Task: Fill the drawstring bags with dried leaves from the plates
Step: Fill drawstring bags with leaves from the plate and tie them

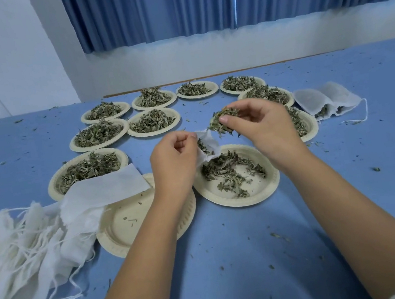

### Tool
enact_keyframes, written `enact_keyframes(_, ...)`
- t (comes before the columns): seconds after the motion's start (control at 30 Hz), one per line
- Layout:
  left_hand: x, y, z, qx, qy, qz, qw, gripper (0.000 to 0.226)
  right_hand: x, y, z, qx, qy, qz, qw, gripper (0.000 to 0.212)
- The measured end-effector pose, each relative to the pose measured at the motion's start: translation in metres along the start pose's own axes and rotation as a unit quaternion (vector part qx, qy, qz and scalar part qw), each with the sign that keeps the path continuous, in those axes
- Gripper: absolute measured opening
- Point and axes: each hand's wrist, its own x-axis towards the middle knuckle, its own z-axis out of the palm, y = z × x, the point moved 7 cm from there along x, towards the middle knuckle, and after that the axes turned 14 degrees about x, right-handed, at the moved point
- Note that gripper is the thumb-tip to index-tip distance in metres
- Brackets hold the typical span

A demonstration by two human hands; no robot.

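My left hand [175, 156] pinches the rim of a small white drawstring bag [208, 147], holding its mouth open above a cream paper plate [257, 190] that carries a thin scatter of dried leaves. My right hand [258, 124] holds a clump of dried leaves [221, 121] in its fingertips just above and right of the bag's mouth. Some leaves show inside the bag.
Several plates heaped with leaves [153, 121] spread across the blue table behind my hands. A near-bare plate [123, 225] lies under my left wrist. A pile of unfilled bags [20, 244] lies at left. Two filled bags [325, 100] lie at right. Leaf crumbs dot the table.
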Motion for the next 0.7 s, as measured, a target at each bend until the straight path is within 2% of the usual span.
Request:
enact_keyframes(0.2,-0.002,0.003,0.001,-0.021,-0.006,-0.004,1.000,0.010,-0.014,0.008,0.023,-0.132,0.002,-0.073,0.989,0.022)
enact_keyframes(0.33,-0.003,0.003,0.001,-0.037,-0.012,-0.015,0.999,0.012,-0.016,0.017,0.026,-0.192,0.000,-0.071,0.979,0.022)
enact_keyframes(0.47,-0.003,0.002,0.004,-0.068,-0.033,-0.031,0.997,0.013,-0.017,0.015,0.033,-0.228,-0.041,-0.097,0.968,0.015)
enact_keyframes(0.7,-0.002,-0.002,0.004,-0.091,-0.042,-0.048,0.994,0.014,-0.020,0.013,0.043,-0.275,-0.111,-0.116,0.948,0.018)
